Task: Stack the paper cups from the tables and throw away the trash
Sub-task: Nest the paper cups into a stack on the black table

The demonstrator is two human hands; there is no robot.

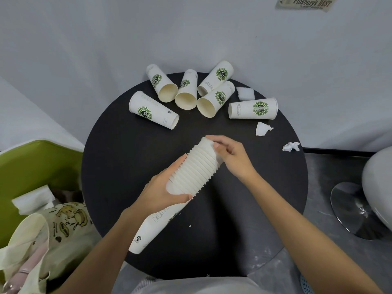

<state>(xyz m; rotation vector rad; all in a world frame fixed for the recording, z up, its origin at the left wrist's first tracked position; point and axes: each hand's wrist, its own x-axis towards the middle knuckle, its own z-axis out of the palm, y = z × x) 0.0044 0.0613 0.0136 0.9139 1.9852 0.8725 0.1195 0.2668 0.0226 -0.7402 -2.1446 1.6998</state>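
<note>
A long stack of white paper cups (194, 168) lies tilted over the round black table (127, 158), rims toward the far side. My left hand (163, 192) grips the stack around its middle, and my right hand (231, 155) pinches the rim at its far end. Several loose cups with green logos lie on their sides at the table's far edge, among them one at the left (153, 110) and one at the right (252, 108). Crumpled tissue scraps (263, 128) (291, 146) (245, 93) sit on the right part of the table.
A green seat (25, 166) holding a printed tote bag (57, 230) and a tissue (34, 200) stands left of the table. A white chair with a chrome base (356, 211) is at the right. A grey wall runs close behind the table.
</note>
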